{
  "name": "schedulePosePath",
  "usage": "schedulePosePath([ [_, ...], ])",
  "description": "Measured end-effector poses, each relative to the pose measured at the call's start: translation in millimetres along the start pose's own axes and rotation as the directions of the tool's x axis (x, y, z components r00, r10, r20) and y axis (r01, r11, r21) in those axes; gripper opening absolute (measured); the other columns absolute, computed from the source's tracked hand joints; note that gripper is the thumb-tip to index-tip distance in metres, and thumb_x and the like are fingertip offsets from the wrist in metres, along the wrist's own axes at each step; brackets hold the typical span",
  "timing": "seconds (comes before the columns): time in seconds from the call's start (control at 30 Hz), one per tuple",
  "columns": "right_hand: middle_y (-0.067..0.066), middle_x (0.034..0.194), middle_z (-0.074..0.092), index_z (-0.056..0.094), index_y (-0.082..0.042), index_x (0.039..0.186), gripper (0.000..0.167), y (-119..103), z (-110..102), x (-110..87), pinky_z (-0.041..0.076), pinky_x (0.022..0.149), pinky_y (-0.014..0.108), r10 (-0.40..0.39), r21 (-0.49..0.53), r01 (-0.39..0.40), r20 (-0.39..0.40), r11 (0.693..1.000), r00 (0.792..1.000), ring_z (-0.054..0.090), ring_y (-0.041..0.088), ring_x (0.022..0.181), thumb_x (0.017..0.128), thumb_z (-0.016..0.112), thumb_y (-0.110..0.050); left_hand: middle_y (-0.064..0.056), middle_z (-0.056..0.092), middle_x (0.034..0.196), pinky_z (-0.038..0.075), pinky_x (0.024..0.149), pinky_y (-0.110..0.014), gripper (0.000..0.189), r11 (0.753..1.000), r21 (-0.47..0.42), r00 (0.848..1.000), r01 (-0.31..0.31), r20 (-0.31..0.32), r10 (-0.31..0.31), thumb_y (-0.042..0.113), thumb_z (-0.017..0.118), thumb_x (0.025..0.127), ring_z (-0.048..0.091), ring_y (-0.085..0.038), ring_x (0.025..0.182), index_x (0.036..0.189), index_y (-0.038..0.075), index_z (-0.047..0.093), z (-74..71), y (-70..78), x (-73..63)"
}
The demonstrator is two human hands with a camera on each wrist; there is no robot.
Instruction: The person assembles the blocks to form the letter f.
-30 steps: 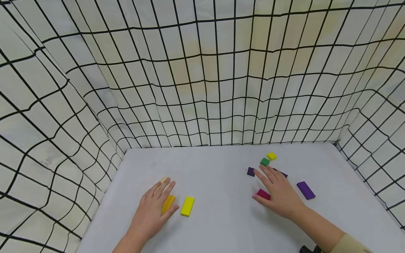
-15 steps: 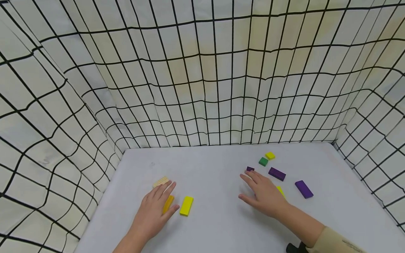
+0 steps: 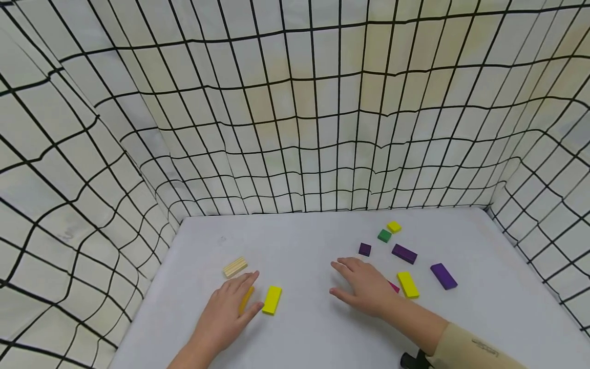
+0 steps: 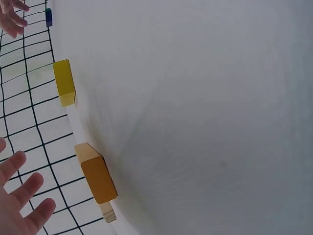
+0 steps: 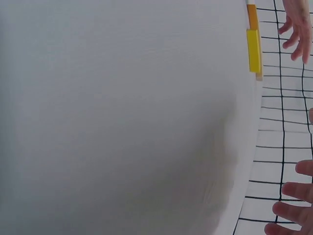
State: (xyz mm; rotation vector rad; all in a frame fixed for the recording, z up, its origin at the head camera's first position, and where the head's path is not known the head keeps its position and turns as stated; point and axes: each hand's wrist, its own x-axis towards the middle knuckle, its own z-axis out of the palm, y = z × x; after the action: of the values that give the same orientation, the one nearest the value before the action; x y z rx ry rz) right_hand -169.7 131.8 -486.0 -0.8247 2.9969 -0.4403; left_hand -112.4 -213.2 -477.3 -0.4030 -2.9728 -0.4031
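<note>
My left hand hovers with spread fingers over an orange block, which it partly hides in the head view. The left wrist view shows the same orange block apart from the fingertips. Just right of that hand lies a yellow block, and beyond its fingers a pale ridged wooden block. My right hand is held above the white table, fingers extended and holding nothing. Behind its wrist a magenta block peeks out, beside another yellow block.
Farther right lie two purple blocks, one nearer the hand. A small dark purple block, a green block and a small yellow block sit toward the back. Black netting over white sheeting encloses the table's back and sides.
My right hand has moved left, uncovering the purple blocks and the right yellow block. My left hand has drawn back slightly, so the pale wooden block now shows fully.
</note>
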Motion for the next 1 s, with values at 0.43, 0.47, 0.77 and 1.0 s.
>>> schedulePosePath([
  [0.43, 0.005, 0.143, 0.052, 0.052, -0.022, 0.145, 0.063, -22, 12, 22.0, 0.042, 0.104, 0.051, -0.060, -0.014, 0.062, 0.084, 0.998, 0.995, 0.048, 0.026, 0.132, 0.093, 0.057, -0.058, 0.002, 0.062, 0.125, 0.046, 0.096, -0.045, 0.058, 0.992, -0.077, 0.993, 0.097, 0.074, -0.091, 0.043, 0.067, 0.093, 0.058, -0.019, 0.112, 0.144, 0.020, 0.052, 3.8, 5.2, 1.4],
  [0.47, 0.004, 0.143, 0.052, 0.052, -0.023, 0.145, 0.062, -24, 13, 23.9, 0.042, 0.104, 0.050, -0.061, -0.021, 0.063, 0.092, 0.998, 0.994, 0.048, 0.026, 0.132, 0.093, 0.056, -0.058, 0.004, 0.063, 0.121, 0.047, 0.092, -0.042, 0.058, 0.990, -0.094, 0.991, 0.108, 0.086, -0.100, 0.042, 0.068, 0.093, 0.059, -0.016, 0.104, 0.144, 0.020, 0.053, 3.9, 5.4, 1.4],
  [0.77, 0.001, 0.135, 0.058, 0.059, -0.026, 0.139, 0.054, -42, 20, 37.2, 0.046, 0.100, 0.045, -0.105, -0.102, 0.116, 0.108, 0.988, 0.989, 0.053, 0.023, 0.123, 0.095, 0.057, -0.056, 0.010, 0.061, 0.101, 0.041, 0.060, -0.026, 0.053, 0.948, -0.216, 0.948, 0.233, 0.267, -0.173, 0.036, 0.073, 0.090, 0.047, -0.007, 0.069, 0.137, 0.017, 0.059, 6.5, 12.3, 4.6],
  [1.0, -0.001, 0.127, 0.062, 0.064, -0.029, 0.134, 0.047, -51, 26, 48.0, 0.050, 0.094, 0.038, -0.135, -0.142, 0.151, 0.120, 0.978, 0.984, 0.056, 0.020, 0.115, 0.095, 0.058, -0.054, 0.007, 0.061, 0.099, 0.040, 0.061, -0.028, 0.052, 0.939, -0.215, 0.936, 0.270, 0.288, -0.203, 0.032, 0.076, 0.087, 0.046, -0.011, 0.067, 0.133, 0.013, 0.062, 11.3, 15.0, 5.7],
])
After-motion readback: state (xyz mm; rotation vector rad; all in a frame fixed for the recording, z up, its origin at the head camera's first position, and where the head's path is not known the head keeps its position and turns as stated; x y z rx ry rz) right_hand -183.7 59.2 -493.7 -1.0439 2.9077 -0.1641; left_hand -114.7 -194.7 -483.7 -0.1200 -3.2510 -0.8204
